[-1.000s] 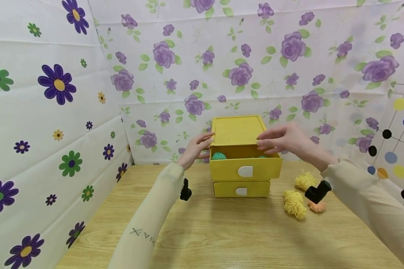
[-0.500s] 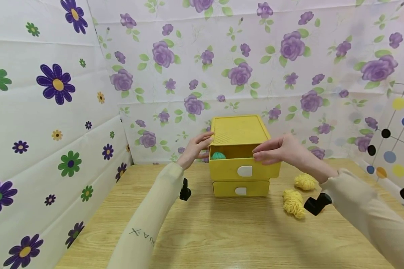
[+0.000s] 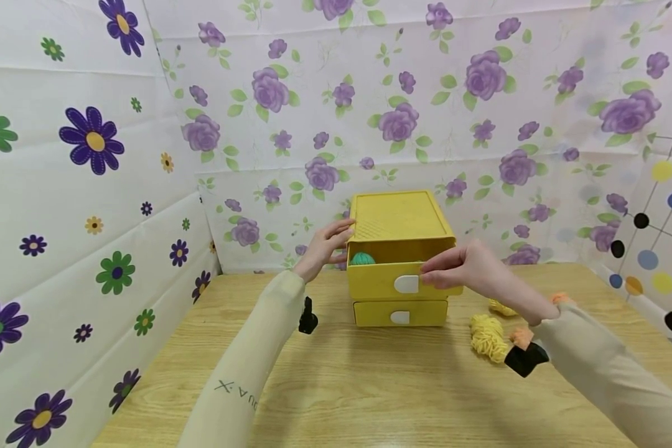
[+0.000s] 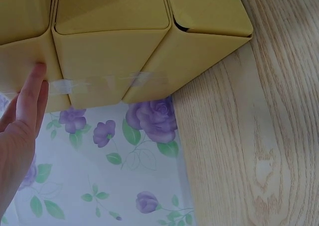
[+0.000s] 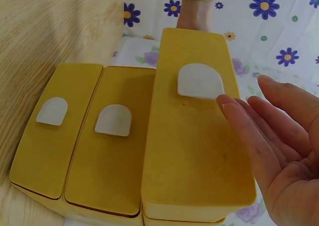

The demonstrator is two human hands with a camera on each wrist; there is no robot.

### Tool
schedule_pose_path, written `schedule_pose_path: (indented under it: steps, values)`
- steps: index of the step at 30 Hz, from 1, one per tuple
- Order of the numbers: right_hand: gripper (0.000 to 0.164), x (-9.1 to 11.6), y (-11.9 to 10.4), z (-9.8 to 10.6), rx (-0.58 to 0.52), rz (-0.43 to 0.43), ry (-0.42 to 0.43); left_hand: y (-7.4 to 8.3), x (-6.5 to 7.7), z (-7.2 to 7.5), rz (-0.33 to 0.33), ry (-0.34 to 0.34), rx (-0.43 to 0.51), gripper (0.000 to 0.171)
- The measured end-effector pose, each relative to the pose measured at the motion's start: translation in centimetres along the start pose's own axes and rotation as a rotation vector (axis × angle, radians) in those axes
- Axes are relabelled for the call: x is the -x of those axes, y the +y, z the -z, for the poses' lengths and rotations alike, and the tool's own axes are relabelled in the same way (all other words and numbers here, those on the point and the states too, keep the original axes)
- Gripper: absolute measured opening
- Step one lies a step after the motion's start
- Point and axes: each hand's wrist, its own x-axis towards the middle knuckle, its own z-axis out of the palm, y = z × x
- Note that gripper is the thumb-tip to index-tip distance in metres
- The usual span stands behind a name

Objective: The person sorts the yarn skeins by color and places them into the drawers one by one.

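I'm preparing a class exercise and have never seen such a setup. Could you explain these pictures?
There is no robot, just a person's two bare hands. The wide picture is taken from the head, the two closer ones from the left and right wrists. On the wooden table stands a yellow box with three drawers. The top drawer is open, showing a green yarn ball. Yellow yarn and orange yarn lie to its right. The left hand touches the box's side; the right hand is by the white handle. Neither plainly holds anything.
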Motion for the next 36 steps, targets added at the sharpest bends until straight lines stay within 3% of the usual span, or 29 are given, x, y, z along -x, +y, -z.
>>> schedule_pose_path:
  steps: [9, 18, 29, 36]
  values:
    - [0.028, 0.3, 1.4, -1.0, 0.041, 0.039, 0.048, 0.2, 0.1, 0.0, 0.005, -0.004, 0.007, 0.044]
    - [0.029, 0.3, 2.0, -2.1, 0.066, 0.028, 0.108, 2.2, 1.2, -0.3, 0.033, -0.049, 0.026, 0.046]
    - [0.020, 0.2, 2.5, -3.5, -0.007, 0.103, 0.235, 2.2, 1.2, -0.3, 0.032, -0.052, 0.016, 0.045]
    - [0.020, -0.2, 3.0, -3.7, 0.010, 0.116, 0.261, 2.2, 1.3, -0.3, 0.032, -0.053, 0.024, 0.045]
